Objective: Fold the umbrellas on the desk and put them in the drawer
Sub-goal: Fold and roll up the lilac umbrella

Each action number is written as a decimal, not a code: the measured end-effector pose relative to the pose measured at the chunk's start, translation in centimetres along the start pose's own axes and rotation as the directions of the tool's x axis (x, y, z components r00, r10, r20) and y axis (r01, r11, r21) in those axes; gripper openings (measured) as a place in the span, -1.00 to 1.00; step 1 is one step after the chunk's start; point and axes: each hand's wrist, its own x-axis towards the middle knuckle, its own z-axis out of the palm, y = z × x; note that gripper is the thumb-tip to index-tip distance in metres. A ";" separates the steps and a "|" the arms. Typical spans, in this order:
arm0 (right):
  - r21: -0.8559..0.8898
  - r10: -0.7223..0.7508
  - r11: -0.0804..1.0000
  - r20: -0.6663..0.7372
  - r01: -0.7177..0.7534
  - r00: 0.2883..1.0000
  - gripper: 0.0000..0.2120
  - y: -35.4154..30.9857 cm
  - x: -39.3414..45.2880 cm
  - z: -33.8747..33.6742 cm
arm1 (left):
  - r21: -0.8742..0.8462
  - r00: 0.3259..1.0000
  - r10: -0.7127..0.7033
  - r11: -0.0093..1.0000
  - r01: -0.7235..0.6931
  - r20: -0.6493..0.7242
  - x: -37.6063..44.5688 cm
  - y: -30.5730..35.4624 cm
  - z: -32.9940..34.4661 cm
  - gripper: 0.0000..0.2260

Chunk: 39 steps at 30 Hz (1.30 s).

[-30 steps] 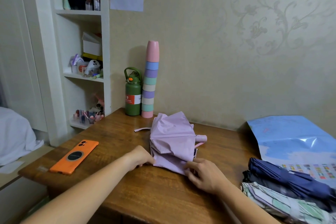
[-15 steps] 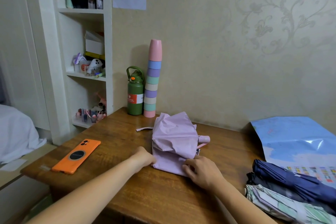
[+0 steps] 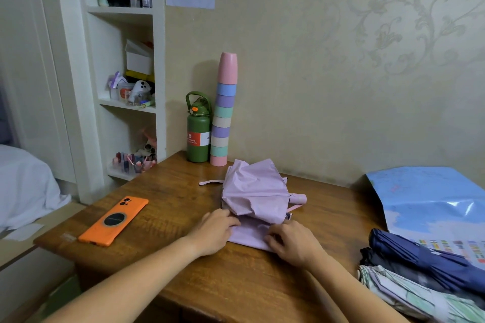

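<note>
A collapsed lilac umbrella (image 3: pixel 256 192) lies loose and crumpled in the middle of the wooden desk (image 3: pixel 162 217), its pink handle (image 3: pixel 298 198) pointing right and its strap lying out to the left. My left hand (image 3: pixel 214 231) pinches the near left edge of its fabric. My right hand (image 3: pixel 291 240) pinches the near right edge, fingers curled on a flattened fold. At the right edge of the desk lie a rolled navy umbrella (image 3: pixel 430 261), a dark one under it, and a green-and-white patterned umbrella (image 3: pixel 409 293).
An orange phone (image 3: pixel 114 220) lies on the desk's left side. A green bottle (image 3: pixel 198 131) and a stack of pastel cups (image 3: pixel 224 112) stand at the back by the wall. A blue plastic bag (image 3: pixel 430 199) lies at back right. White shelves stand on the left.
My left hand has slid right along the near edge of the lilac fabric, closer to my right hand. The view has shifted slightly.
</note>
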 end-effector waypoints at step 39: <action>0.781 0.273 0.536 0.197 -0.319 0.942 -0.67 1.1 -0.4 -2.1 | -0.424 0.718 -0.555 0.579 0.696 0.421 0.3 0.8 -4.3 -0.72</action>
